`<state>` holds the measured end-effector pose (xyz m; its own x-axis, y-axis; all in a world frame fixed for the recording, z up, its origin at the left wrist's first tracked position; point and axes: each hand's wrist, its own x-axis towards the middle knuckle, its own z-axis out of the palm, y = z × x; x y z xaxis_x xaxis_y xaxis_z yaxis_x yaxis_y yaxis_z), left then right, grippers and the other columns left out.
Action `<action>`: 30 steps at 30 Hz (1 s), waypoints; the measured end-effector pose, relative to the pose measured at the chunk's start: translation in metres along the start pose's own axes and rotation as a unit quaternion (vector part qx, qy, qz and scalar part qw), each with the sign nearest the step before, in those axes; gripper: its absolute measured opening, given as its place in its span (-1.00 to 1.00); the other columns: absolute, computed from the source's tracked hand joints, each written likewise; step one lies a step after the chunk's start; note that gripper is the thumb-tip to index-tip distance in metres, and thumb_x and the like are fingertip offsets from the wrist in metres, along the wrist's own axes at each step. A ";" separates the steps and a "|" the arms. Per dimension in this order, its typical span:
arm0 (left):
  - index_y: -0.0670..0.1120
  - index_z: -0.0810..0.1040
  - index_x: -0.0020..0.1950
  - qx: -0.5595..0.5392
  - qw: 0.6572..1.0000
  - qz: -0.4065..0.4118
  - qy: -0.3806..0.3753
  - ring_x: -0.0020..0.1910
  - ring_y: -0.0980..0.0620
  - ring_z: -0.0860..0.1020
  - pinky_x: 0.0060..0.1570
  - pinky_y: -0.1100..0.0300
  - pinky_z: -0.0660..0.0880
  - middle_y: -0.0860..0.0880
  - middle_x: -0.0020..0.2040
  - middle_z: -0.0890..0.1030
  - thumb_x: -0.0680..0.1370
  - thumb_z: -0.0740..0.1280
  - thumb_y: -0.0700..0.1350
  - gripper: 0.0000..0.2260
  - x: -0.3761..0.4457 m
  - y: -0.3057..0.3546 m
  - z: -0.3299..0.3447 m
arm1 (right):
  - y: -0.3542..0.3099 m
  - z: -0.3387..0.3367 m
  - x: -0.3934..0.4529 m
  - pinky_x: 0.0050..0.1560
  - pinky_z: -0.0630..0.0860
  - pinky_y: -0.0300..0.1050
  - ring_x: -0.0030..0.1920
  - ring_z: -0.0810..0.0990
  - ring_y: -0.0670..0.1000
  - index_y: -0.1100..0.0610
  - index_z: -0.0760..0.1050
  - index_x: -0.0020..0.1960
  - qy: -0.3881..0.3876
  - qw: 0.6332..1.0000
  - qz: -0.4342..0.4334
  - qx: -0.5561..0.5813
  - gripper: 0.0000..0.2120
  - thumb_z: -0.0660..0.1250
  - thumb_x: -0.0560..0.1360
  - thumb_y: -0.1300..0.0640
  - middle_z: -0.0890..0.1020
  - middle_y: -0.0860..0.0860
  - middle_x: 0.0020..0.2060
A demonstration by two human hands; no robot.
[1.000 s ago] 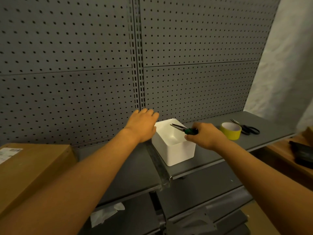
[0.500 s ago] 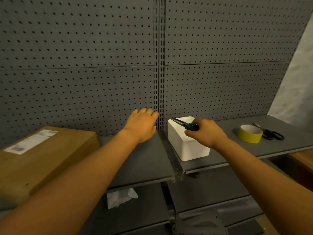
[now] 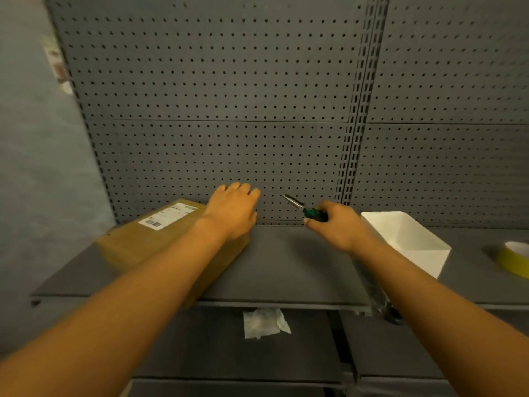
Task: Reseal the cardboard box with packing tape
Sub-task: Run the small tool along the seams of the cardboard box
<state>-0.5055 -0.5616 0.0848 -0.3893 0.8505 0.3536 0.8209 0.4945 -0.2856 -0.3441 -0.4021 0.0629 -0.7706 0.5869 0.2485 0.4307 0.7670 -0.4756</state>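
A brown cardboard box (image 3: 143, 247) with a white shipping label lies on the grey shelf (image 3: 286, 270) at the left. My left hand (image 3: 233, 212) hovers over the box's right end, fingers relaxed and holding nothing. My right hand (image 3: 339, 227) grips a pair of green-handled pliers (image 3: 303, 207), their metal jaws pointing up and left toward the pegboard. A yellow roll of packing tape (image 3: 513, 257) sits at the far right edge of the shelf, partly cut off by the frame.
A white open bin (image 3: 412, 247) stands on the shelf between my right hand and the tape. A grey pegboard wall (image 3: 229, 110) backs the shelf. A crumpled white paper (image 3: 264, 322) lies on the lower shelf.
The view has swung left: the box came toward the middle, the bin and tape slid right, and the scissors left the frame. My right hand carried the pliers away from the bin.
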 end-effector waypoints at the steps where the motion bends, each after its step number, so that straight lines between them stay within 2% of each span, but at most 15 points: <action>1: -0.08 0.30 0.37 -0.001 1.000 -0.004 0.000 0.28 -0.10 0.38 0.23 0.01 0.32 -0.09 0.30 0.42 0.62 0.14 0.02 -0.64 -0.004 -0.011 0.000 | -0.009 0.004 0.002 -0.25 0.44 -0.05 -0.21 0.52 0.08 0.09 0.42 -0.02 -0.001 1.000 0.000 0.002 -0.71 0.28 0.52 -0.15 0.50 0.04 -0.26; 4: -0.08 0.31 0.36 0.001 1.000 -0.006 0.000 0.28 -0.10 0.38 0.24 0.01 0.32 -0.10 0.30 0.42 0.61 0.14 0.02 -0.65 -0.016 -0.045 0.000 | -0.039 0.019 0.008 -0.26 0.45 -0.06 -0.22 0.52 0.07 0.09 0.42 0.06 -0.001 1.000 0.003 0.010 -0.69 0.27 0.53 -0.14 0.51 0.04 -0.24; 8: -0.09 0.31 0.35 0.008 1.000 -0.006 -0.006 0.25 -0.11 0.39 0.23 0.01 0.32 -0.11 0.27 0.43 0.62 0.12 0.00 -0.66 -0.034 -0.091 0.003 | -0.082 0.044 0.012 -0.14 0.52 0.01 -0.16 0.55 0.09 0.14 0.44 0.14 0.003 1.000 0.011 0.017 -0.63 0.28 0.53 -0.14 0.55 0.08 -0.15; 13: -0.08 0.32 0.35 0.001 1.000 -0.009 -0.020 0.25 -0.11 0.39 0.22 0.01 0.34 -0.10 0.27 0.43 0.61 0.14 0.02 -0.66 -0.063 -0.137 0.021 | -0.124 0.085 0.008 -0.13 0.53 0.04 -0.15 0.54 0.11 0.20 0.45 0.12 0.000 0.999 0.025 0.020 -0.60 0.28 0.52 -0.13 0.55 0.10 -0.14; 18: -0.06 0.30 0.41 -0.017 0.996 -0.050 -0.067 0.26 -0.13 0.40 0.21 0.00 0.35 -0.11 0.30 0.43 0.59 0.16 0.06 -0.59 -0.085 -0.172 0.043 | -0.147 0.113 0.003 -0.14 0.53 0.04 -0.17 0.54 0.08 0.15 0.44 0.08 -0.012 0.999 0.038 0.030 -0.67 0.30 0.51 -0.10 0.53 0.05 -0.18; 23: -0.05 0.28 0.45 -0.059 0.986 -0.100 -0.117 0.29 -0.15 0.39 0.23 -0.02 0.36 -0.12 0.34 0.42 0.58 0.17 0.08 -0.54 -0.098 -0.194 0.062 | -0.156 0.123 0.006 -0.30 0.44 -0.05 -0.27 0.50 0.01 0.11 0.41 -0.04 -0.019 0.999 0.042 0.015 -0.71 0.30 0.50 -0.12 0.50 0.02 -0.27; 30: -0.06 0.28 0.44 -0.076 0.968 -0.171 -0.169 0.24 -0.19 0.43 0.17 -0.06 0.42 -0.18 0.31 0.42 0.64 0.00 0.10 -0.57 -0.107 -0.211 0.095 | -0.158 0.136 0.016 -0.23 0.45 -0.01 -0.24 0.48 0.05 0.16 0.42 -0.06 -0.044 0.999 0.022 -0.009 -0.68 0.31 0.50 -0.11 0.48 0.06 -0.19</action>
<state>-0.6767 -0.7396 0.0223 -0.7421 0.6648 0.0852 0.6621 0.7469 -0.0610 -0.4883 -0.5490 0.0266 -0.7885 0.5957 0.1528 0.4726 0.7460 -0.4692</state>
